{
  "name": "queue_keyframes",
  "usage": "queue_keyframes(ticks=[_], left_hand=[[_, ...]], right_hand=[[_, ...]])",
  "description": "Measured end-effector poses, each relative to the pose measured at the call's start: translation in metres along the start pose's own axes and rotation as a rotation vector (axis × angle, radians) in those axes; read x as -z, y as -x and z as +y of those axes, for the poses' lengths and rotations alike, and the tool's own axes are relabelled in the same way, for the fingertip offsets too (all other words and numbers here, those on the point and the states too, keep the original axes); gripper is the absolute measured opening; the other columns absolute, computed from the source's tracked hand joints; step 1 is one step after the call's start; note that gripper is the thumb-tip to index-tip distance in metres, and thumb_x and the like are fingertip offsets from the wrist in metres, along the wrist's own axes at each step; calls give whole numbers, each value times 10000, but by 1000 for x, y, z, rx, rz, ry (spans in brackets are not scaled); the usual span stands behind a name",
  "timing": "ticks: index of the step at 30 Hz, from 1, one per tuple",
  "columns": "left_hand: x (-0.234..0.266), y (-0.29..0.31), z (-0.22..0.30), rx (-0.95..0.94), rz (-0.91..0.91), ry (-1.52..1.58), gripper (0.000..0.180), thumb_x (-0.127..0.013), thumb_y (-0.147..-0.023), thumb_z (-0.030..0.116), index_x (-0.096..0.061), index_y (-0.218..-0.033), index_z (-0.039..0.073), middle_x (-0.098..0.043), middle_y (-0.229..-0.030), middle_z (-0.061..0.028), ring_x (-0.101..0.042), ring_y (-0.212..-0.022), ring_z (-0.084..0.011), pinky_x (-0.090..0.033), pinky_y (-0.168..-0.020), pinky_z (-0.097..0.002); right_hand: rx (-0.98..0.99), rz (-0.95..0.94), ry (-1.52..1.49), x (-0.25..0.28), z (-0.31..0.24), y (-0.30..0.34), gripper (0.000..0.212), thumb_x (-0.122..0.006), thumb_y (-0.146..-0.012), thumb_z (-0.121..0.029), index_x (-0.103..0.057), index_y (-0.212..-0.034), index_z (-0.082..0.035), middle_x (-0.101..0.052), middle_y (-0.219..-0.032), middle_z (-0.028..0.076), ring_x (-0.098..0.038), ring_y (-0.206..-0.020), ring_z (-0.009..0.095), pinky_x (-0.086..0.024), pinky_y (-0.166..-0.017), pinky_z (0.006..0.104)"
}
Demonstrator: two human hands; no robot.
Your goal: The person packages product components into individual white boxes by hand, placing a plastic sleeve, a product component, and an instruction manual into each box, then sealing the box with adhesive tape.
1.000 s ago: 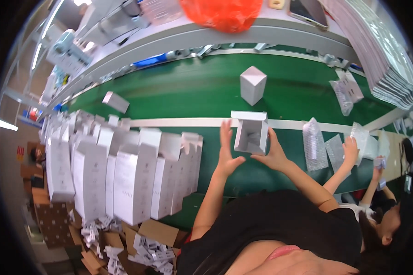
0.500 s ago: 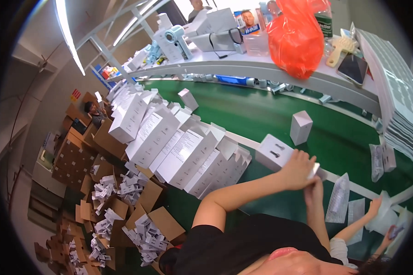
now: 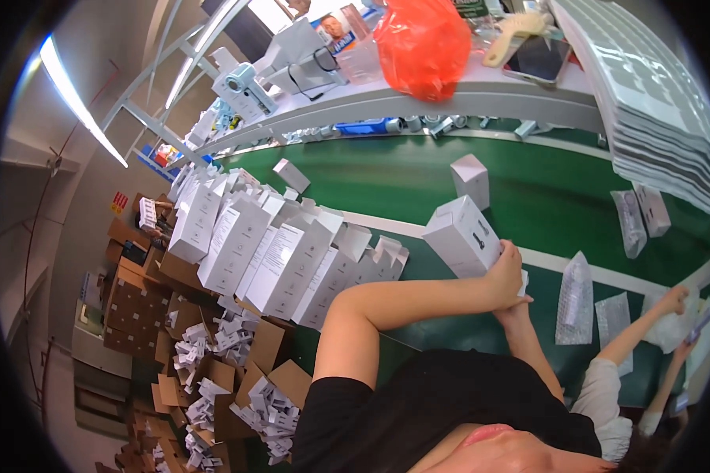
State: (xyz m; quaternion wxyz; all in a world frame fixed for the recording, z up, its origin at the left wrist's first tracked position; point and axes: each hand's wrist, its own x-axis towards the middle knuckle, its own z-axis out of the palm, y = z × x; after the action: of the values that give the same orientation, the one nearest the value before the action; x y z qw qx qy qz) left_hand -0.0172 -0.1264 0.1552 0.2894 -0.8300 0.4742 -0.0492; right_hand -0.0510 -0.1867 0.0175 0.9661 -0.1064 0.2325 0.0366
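Observation:
A white carton [image 3: 456,240] with a picture of dark devices printed on one face is tilted in front of me, above the near side of the green bench. My left hand [image 3: 505,277] is closed around its near end, the fingers partly hidden. Just below, my right hand [image 3: 514,312] is closed at the same end, where a small white flap shows between the hands. What the right fingertips press on is mostly covered. Another white carton [image 3: 472,183] stands upright on the green belt just beyond.
A row of white cartons [image 3: 288,260] leans along the bench to my left. Bubble-wrap sleeves [image 3: 576,299] lie at right, near a co-worker's hand [image 3: 672,301]. The shelf [image 3: 521,94] above holds a red plastic bag [image 3: 422,47]. Brown boxes [image 3: 288,382] of small white pieces stand lower left.
The carton in my hands has tipped up, so more of its plain side shows. My hands have come closer together at its end. The whole view has shifted.

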Motion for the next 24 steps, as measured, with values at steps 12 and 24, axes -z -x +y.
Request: queue_keyframes(ticks=[12, 24], left_hand=[[-27, 12, -3, 224, 342, 543, 581, -409, -813, 548, -599, -826, -1, -592, -732, -175, -550, -668, -317, -407, -657, -405], [-100, 47, 3, 562, 233, 1676, 552, -207, -949, 391, -495, -1194, -12, -545, -1126, -204, -516, -1020, -318, -367, -898, -335]], right_hand=[[131, -119, 929, 51, -45, 35, 418, -516, -840, -157, -434, -1192, 53, -571, -1035, 177, -597, -872, 224, -497, -699, 297], [1086, 499, 696, 85, -144, 100, 381, -428, -833, -70, -467, -1210, -29, -566, -1077, 181, -601, -846, 296, -506, -634, 345]])
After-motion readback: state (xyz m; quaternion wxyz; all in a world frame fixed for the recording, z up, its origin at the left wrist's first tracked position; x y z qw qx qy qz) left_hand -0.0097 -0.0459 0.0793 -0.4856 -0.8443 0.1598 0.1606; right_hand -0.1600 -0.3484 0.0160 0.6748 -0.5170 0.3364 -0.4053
